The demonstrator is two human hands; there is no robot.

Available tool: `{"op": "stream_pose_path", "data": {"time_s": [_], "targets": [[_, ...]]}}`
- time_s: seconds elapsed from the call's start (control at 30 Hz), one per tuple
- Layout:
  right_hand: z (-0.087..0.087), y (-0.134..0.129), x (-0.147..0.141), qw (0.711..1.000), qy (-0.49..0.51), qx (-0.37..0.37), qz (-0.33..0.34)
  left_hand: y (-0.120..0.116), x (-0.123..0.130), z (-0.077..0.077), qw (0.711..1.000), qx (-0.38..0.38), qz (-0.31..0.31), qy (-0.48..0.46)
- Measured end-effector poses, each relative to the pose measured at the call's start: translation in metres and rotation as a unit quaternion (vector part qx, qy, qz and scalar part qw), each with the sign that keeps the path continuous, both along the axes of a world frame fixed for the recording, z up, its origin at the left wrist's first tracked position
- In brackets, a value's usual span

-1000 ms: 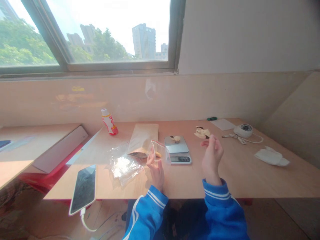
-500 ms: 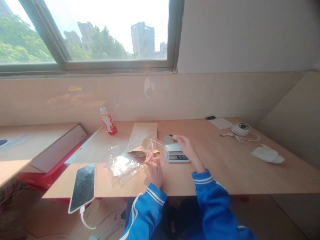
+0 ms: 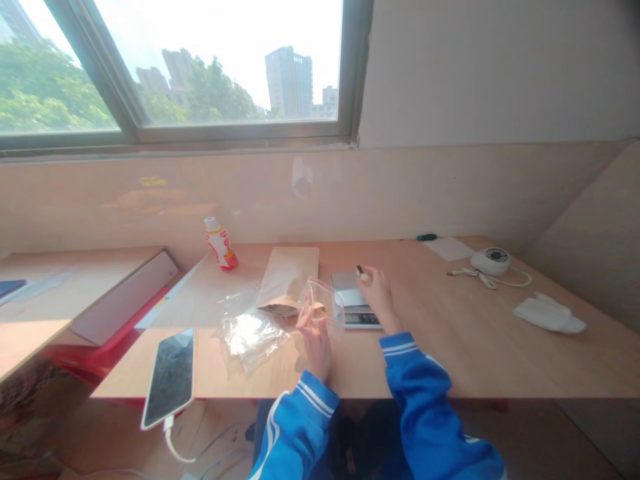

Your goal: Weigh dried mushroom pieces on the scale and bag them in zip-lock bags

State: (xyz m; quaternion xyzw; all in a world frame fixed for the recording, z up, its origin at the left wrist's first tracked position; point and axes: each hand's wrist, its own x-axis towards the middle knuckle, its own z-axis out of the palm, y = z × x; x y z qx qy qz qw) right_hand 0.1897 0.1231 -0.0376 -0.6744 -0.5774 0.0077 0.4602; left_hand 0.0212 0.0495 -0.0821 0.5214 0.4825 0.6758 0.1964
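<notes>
My left hand (image 3: 314, 343) is shut on a clear zip bag (image 3: 323, 302), holding it upright by its lower edge, with something yellowish inside (image 3: 318, 310). My right hand (image 3: 380, 297) pinches a small pale piece with a dark tip (image 3: 363, 273) above the back of a digital kitchen scale (image 3: 353, 300). The scale's silver pan looks bare. Left of the clear bag lies a kraft paper bag (image 3: 287, 280), with a dark flat piece at its mouth (image 3: 275, 309). A crumpled plastic bag (image 3: 250, 340) lies in front of it.
The wooden table (image 3: 450, 353) holds a red-and-white bottle (image 3: 220, 243), a phone (image 3: 170, 378) with its cable, a green pen (image 3: 427, 237), a paper sheet (image 3: 449, 249), a white corded device (image 3: 490, 261) and a white cloth (image 3: 550, 315). A lower desk (image 3: 75, 287) stands left.
My right hand has moved in from the right, reached the scale and lifted the small piece off the pan. My left hand and the clear bag have stayed nearly still.
</notes>
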Motion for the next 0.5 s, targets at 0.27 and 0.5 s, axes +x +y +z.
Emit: {"op": "stream_pose_path", "data": {"time_s": [0.27, 0.5], "targets": [[0.057, -0.061, -0.017, 0.911, 0.317, 0.219, -0.149, 0.000, 0.001, -0.002, 0.999, -0.011, -0.013, -0.046], [0.067, -0.076, -0.039, 0.971, 0.214, 0.051, 0.094, 0.000, 0.000, 0.000, 0.996, -0.041, -0.024, -0.071]]}}
